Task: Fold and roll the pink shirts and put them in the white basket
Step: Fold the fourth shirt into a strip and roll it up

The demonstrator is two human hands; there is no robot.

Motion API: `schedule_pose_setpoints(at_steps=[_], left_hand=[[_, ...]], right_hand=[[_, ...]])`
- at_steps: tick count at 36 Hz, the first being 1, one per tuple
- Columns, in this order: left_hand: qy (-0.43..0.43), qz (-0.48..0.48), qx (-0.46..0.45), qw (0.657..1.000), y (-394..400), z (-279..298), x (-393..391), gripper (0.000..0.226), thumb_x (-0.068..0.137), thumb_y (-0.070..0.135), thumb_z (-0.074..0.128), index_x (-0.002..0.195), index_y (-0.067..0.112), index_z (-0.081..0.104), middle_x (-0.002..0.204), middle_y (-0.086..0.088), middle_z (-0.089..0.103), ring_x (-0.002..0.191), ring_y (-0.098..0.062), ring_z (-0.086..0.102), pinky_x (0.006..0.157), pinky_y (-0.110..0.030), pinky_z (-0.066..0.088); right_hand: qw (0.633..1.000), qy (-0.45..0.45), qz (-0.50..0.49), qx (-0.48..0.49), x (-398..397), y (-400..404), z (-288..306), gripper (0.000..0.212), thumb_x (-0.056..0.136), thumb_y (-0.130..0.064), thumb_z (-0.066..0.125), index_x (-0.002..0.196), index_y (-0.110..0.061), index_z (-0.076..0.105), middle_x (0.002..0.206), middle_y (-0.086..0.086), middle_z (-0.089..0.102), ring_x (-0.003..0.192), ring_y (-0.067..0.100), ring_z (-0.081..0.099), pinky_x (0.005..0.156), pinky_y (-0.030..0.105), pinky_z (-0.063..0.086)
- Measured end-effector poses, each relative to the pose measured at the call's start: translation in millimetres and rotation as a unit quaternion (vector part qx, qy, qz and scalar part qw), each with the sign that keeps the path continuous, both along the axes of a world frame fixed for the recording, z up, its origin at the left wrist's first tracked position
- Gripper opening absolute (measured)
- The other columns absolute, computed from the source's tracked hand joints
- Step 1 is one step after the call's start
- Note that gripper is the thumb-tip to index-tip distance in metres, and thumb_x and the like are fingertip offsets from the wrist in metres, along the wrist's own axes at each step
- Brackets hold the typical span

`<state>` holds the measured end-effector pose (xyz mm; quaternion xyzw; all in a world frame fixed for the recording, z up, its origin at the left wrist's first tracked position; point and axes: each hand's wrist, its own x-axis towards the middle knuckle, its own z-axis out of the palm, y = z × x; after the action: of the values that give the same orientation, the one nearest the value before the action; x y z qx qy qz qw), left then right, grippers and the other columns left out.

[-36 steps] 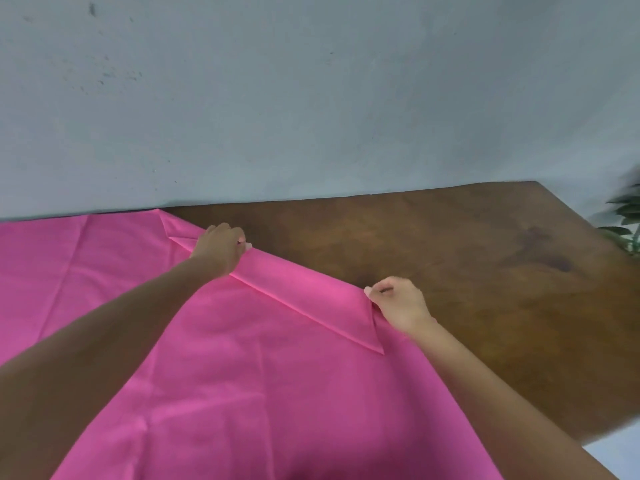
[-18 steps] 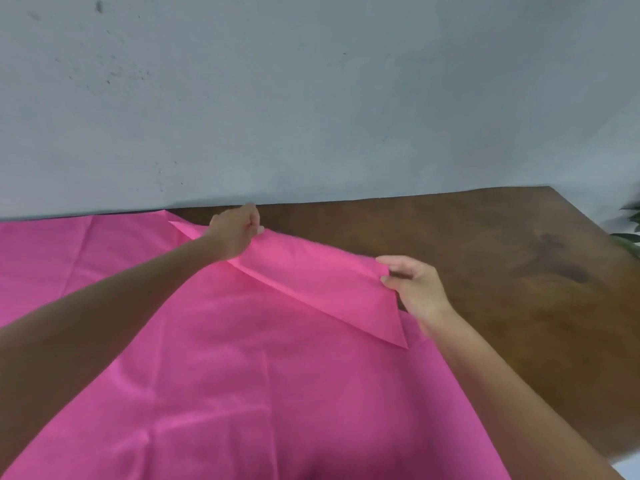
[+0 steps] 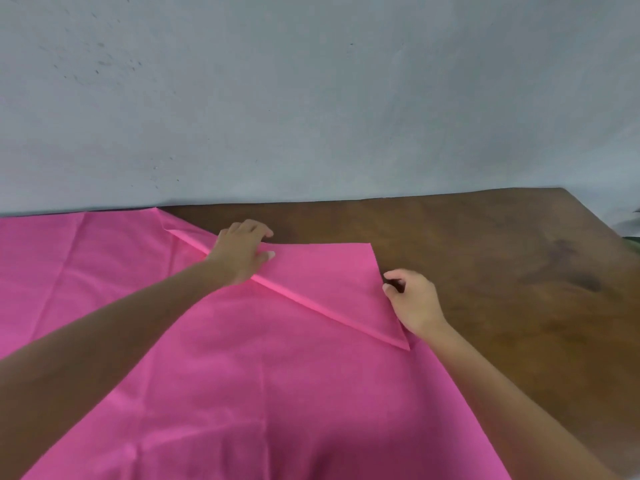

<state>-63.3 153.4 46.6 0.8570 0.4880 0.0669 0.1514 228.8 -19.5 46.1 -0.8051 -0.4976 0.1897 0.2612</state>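
Observation:
A large pink shirt [image 3: 242, 375] lies spread over the left and middle of the brown wooden table [image 3: 502, 271]. Its far right part is folded into a triangular flap [image 3: 329, 278] with a crease running diagonally toward me. My left hand [image 3: 240, 252] holds the flap at its far edge, thumb on top of the cloth. My right hand [image 3: 412, 301] is at the flap's right edge, its curled fingertips pinching the cloth there. No white basket is in view.
A plain grey wall [image 3: 311, 98] rises right behind the table's far edge. The table's bare wood shows to the right of the shirt, with a dark stain [image 3: 568, 268] on it. The table's right corner lies at the far right.
The flap was raised off the table half a second ago; it now lies flat and wider. My right hand has come down beside its right edge, and my left hand has lowered onto it.

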Motion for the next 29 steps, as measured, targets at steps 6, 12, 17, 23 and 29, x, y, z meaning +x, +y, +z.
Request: schedule_pose_setpoints(at_steps=[6,12,17,23,29], left_hand=[[-0.032,-0.040,0.058,0.997,-26.0,-15.6,-17.3,0.043,0.101,0.040,0.053,0.135,0.016,0.063,0.149,-0.008,0.050,0.139,-0.030,0.043,0.113,-0.050,0.032],[-0.022,0.008,0.098,0.995,-50.6,-19.2,-37.2,0.061,0.103,0.055,0.041,0.149,0.017,0.043,0.157,-0.011,0.035,0.146,-0.034,0.031,0.115,-0.055,0.031],[-0.031,0.115,0.048,0.992,-73.0,-32.6,-43.8,0.087,0.096,0.063,0.042,0.159,0.010,0.016,0.164,-0.016,0.015,0.152,-0.036,0.015,0.121,-0.058,0.022],[0.021,0.127,0.025,0.991,-84.2,-51.1,-48.8,0.095,0.089,0.080,0.015,0.161,0.018,0.019,0.169,-0.007,0.011,0.156,-0.027,0.006,0.124,-0.049,0.013],[0.057,0.129,0.042,0.989,-82.5,-53.2,-45.4,0.089,0.090,0.080,0.010,0.162,0.027,0.015,0.170,-0.001,0.004,0.157,-0.023,0.002,0.125,-0.044,0.010]], right_hand=[[0.996,-0.067,0.058,0.027,-10.6,23.4,1.3,0.031,0.098,-0.015,0.059,0.128,-0.014,0.066,0.125,0.002,0.067,0.118,0.021,0.058,0.099,0.030,0.043],[0.974,-0.156,0.122,-0.105,-37.9,45.3,0.1,0.055,0.106,-0.044,0.038,0.146,-0.008,0.046,0.153,0.011,0.046,0.141,0.028,0.042,0.113,0.043,0.038],[0.959,-0.194,0.119,-0.170,-37.2,65.5,-10.1,0.075,0.103,-0.060,0.018,0.159,-0.009,0.018,0.167,0.015,0.013,0.155,0.027,0.011,0.124,0.044,0.019],[0.950,-0.223,0.126,-0.180,-15.7,101.7,-23.0,0.079,0.102,-0.063,0.016,0.161,-0.011,0.000,0.167,0.016,-0.006,0.155,0.030,-0.005,0.126,0.045,0.003],[0.954,-0.225,0.129,-0.148,16.5,139.6,-27.7,0.078,0.102,-0.063,0.014,0.161,-0.014,0.000,0.168,0.013,-0.007,0.155,0.027,-0.008,0.126,0.043,-0.002]])
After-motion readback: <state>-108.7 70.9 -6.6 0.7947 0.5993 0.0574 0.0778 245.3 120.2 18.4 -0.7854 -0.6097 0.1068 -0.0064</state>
